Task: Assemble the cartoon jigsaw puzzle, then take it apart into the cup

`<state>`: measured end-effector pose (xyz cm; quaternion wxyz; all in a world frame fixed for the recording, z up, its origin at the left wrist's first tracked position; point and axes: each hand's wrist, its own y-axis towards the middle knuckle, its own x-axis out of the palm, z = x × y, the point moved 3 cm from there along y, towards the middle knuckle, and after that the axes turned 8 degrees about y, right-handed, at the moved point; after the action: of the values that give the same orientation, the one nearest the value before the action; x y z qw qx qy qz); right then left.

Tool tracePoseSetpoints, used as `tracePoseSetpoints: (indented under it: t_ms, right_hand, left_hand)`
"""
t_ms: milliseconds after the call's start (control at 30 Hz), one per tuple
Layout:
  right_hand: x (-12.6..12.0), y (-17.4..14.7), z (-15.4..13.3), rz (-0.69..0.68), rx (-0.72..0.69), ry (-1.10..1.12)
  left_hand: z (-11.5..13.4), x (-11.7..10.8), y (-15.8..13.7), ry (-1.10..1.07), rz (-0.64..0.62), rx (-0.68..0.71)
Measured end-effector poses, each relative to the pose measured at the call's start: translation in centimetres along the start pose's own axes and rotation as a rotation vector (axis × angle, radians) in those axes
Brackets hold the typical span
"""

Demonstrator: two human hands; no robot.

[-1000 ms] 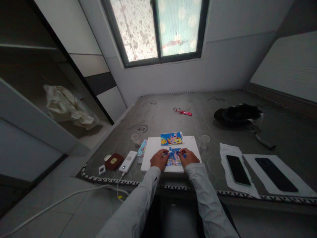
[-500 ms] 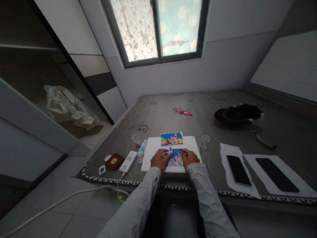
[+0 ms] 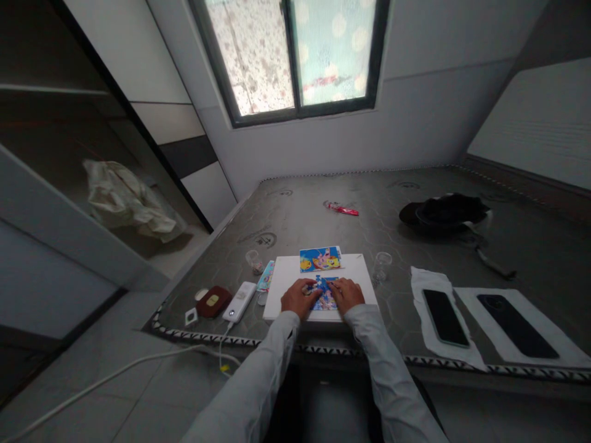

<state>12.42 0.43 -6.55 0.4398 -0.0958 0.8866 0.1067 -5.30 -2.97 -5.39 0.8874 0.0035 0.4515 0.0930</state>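
Observation:
A small blue jigsaw puzzle (image 3: pixel 327 301) with colourful cartoon figures lies on a flat white box (image 3: pixel 273 301). Its upper edge shows a stepped, uneven outline. My left hand (image 3: pixel 298 298) curls round the puzzle's left side, thumb and fingers closed at its edge. From the right, my right hand (image 3: pixel 348 295) reaches over the puzzle, its fingertips together on the upper part. Whatever may be between those fingertips is too small and hidden to make out. Just beyond, a matching cartoon picture card (image 3: pixel 320 259) lies at the box's far edge.
Clear plastic cups (image 3: pixel 253 261) stand on either side of the box. To the left lie a colourful packet (image 3: pixel 265 277), a white power bank (image 3: pixel 240 301) with a cable, and a brown case (image 3: pixel 213 301). Two phones (image 3: pixel 446 317) rest on white sheets rightward; a dark cap (image 3: pixel 443 213) lies behind.
My right hand has shifted left from the puzzle's upper right corner, its fingertips now over the upper middle. My left hand has hardly moved.

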Motion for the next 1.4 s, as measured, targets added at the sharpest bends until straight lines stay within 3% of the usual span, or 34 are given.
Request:
tracePoseSetpoints:
  t_ms: [333,833,1400]
  right_hand:
    - [0.3,-0.5,-2.0,-0.092,-0.045,-0.156]
    - [3.1,-0.4,-2.2,-0.137,-0.118,-0.243]
    - [2.7,-0.1,-1.0,-0.06,-0.173,-0.04]
  left_hand:
    - [-0.6,0.8,0.3,-0.03,-0.088,0.067]
    - [-1.8,2.0,0.6,-0.084,-0.035,0.124]
    - [-1.4,1.2,0.4,-0.046,-0.027,0.169]
